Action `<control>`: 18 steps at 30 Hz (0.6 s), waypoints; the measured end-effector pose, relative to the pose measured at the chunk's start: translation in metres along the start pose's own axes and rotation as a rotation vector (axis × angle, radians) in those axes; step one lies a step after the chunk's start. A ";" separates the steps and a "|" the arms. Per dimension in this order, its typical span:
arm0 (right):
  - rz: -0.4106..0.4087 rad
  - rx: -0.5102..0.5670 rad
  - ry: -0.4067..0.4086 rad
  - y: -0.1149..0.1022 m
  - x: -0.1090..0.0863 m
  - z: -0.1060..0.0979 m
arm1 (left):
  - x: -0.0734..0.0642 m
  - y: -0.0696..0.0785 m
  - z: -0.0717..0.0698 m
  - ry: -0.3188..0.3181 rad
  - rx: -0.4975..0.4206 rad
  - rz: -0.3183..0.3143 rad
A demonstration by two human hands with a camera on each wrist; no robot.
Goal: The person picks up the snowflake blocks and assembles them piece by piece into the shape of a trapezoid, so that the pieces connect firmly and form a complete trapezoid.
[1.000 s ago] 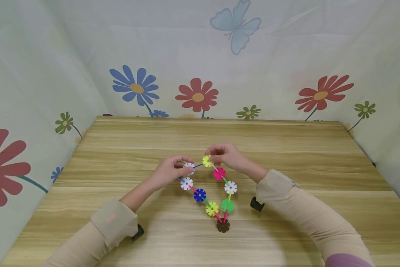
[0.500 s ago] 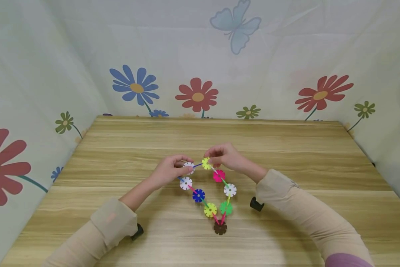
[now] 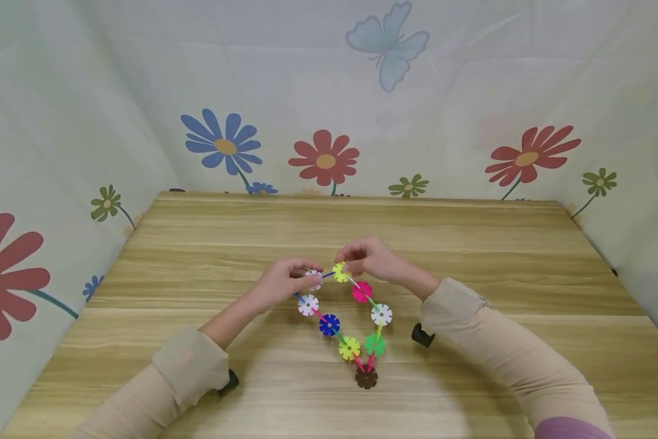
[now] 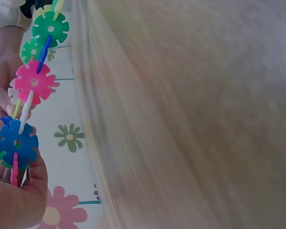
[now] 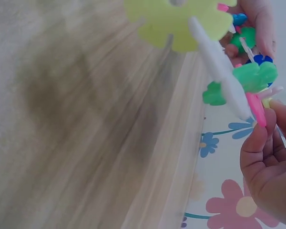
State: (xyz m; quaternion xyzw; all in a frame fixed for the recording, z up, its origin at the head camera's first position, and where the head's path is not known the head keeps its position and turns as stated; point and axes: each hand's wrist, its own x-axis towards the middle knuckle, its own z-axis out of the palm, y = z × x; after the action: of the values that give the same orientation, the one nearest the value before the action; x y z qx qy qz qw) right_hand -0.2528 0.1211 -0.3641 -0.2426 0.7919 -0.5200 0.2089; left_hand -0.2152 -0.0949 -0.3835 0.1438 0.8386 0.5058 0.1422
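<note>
A loop of notched plastic interlocking discs [image 3: 329, 325], joined by short coloured sticks, stretches between both hands over the table. My left hand [image 3: 279, 280] pinches a white disc [image 3: 313, 274] at the loop's far left corner, partly hidden by the thumb. With thumb and fingers, my right hand [image 3: 377, 259] holds a yellow disc [image 3: 338, 272] at the far end. A brown disc [image 3: 366, 378] forms the near point. From the left wrist, a blue disc [image 4: 26, 136] shows at the fingers. A pink stick [image 5: 256, 109] meets the right fingertips in the right wrist view.
The wood-grain table [image 3: 224, 231] extends beneath the loop. Behind it hangs a pale cloth [image 3: 274, 73] printed with flowers and a butterfly. Black pieces sit below the left cuff [image 3: 188, 372] and the right cuff [image 3: 455, 311].
The loop has sunk slightly toward the near side, its yellow and brown discs a little lower in the head view. Both hands keep their hold, the right having come slightly nearer.
</note>
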 end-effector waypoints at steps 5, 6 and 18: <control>-0.011 -0.046 -0.039 -0.005 0.000 -0.004 | 0.001 0.002 0.002 -0.018 0.016 0.019; -0.011 -0.056 -0.045 -0.006 0.000 -0.005 | 0.001 0.003 0.002 -0.022 0.018 0.016; -0.060 -0.141 -0.100 -0.013 0.000 -0.008 | 0.001 0.008 0.004 -0.008 0.064 0.012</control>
State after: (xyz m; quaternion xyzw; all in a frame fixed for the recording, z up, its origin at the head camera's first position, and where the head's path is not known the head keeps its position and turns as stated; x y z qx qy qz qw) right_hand -0.2553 0.1224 -0.3492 -0.3058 0.8075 -0.4562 0.2151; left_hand -0.2142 -0.0873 -0.3781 0.1553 0.8528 0.4791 0.1380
